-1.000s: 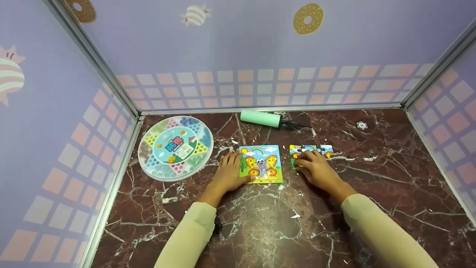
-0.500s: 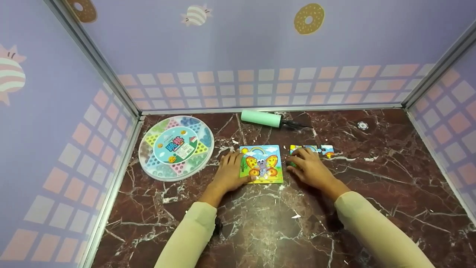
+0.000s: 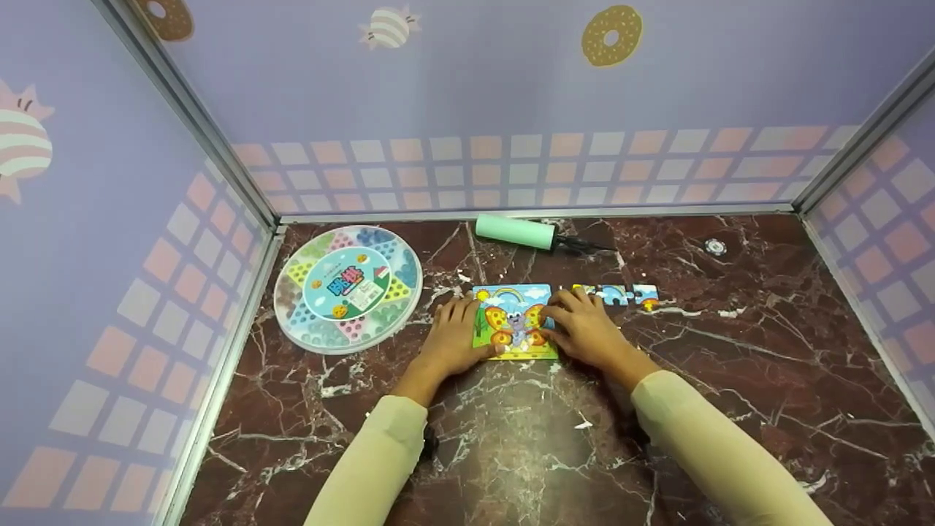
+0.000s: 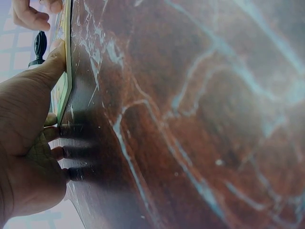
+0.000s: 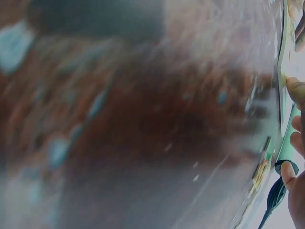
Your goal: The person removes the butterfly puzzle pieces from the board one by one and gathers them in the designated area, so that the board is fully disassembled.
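Note:
A square jigsaw puzzle (image 3: 517,321) with a butterfly picture lies flat on the marbled table. At its left edge rests my left hand (image 3: 449,340), fairly straight fingers along the side and thumb (image 4: 53,62) on the picture's near left corner. My right hand (image 3: 588,329) is at the opposite edge, its bent fingers and thumb (image 5: 295,88) gripping the puzzle's side; its palm side is hidden in the head view. Just beyond the right hand, several loose jigsaw pieces (image 3: 613,294) lie in a row, partly covered by the hand.
A round Chinese checkers set (image 3: 347,288) lies on the left. Behind the puzzle are a mint-green hand pump (image 3: 515,231) with a black end and, farther right, a small round chip (image 3: 715,247). Purple panels (image 3: 467,88) enclose the back and sides.
My right hand has moved left from the loose pieces to the puzzle's right edge, uncovering more of the row. The left hand stays at the left edge.

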Motion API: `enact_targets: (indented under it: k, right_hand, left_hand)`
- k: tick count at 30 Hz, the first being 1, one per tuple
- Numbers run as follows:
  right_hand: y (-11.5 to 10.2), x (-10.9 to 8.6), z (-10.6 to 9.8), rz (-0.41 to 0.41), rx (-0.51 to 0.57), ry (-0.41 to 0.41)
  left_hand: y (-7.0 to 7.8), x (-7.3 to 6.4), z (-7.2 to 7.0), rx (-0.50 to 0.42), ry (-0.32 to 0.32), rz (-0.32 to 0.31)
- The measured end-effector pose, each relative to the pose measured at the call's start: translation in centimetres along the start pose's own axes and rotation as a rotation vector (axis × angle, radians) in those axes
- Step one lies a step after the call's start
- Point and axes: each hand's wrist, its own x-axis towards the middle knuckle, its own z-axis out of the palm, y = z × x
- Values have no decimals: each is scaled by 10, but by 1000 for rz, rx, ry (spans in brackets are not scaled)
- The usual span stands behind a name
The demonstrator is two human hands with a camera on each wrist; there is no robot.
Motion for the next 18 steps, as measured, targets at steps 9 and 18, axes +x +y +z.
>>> enact_targets:
  k: [9, 18]
  right_hand:
    - [-14, 12, 7, 66, -9, -32]
    - [-24, 20, 10, 101, -19, -54]
  left_hand:
    - [-5, 4, 7, 4, -17, -16]
    - [-3, 2, 5, 11, 3, -6]
